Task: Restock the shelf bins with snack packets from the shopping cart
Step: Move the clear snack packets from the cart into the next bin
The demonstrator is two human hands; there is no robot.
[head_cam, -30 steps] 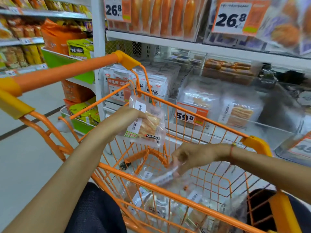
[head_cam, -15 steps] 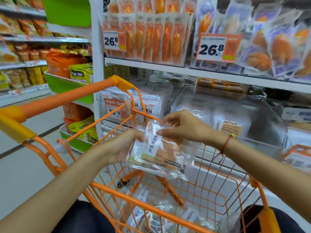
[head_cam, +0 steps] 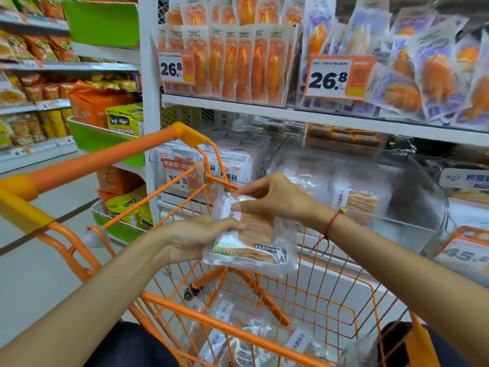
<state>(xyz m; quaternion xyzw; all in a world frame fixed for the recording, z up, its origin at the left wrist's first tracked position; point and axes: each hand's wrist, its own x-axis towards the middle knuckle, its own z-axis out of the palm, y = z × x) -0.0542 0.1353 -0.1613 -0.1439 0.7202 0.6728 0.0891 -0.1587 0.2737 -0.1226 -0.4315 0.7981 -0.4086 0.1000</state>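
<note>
- Step in hand: packets are lifted out of the shopping cart (head_cam: 264,337) and stacked in the hands, not yet binned.
- Left hand (head_cam: 190,239) holds the clear snack packets (head_cam: 251,239) from the left side and underneath, thumb on the front face; grip closed on the stack.
- Right hand (head_cam: 275,200) pinches the stack's top edge, fingers curled over it; red string bracelet (head_cam: 329,226) on that wrist.
- Looks like at least two packets held together; exact count cannot be told.
- Stack sits above the cart's far rim, near the clear shelf bin (head_cam: 397,207) but apart from it.
- Bin already holds similar packets with white labels (head_cam: 357,202), with room beside them.
- More packets lie in the cart bottom (head_cam: 238,348).
- Next move, my guess: carry the stack over the bin's front wall and set it upright beside the stock, label facing out.
- Risk: slick film, the packets could slide apart.
</note>
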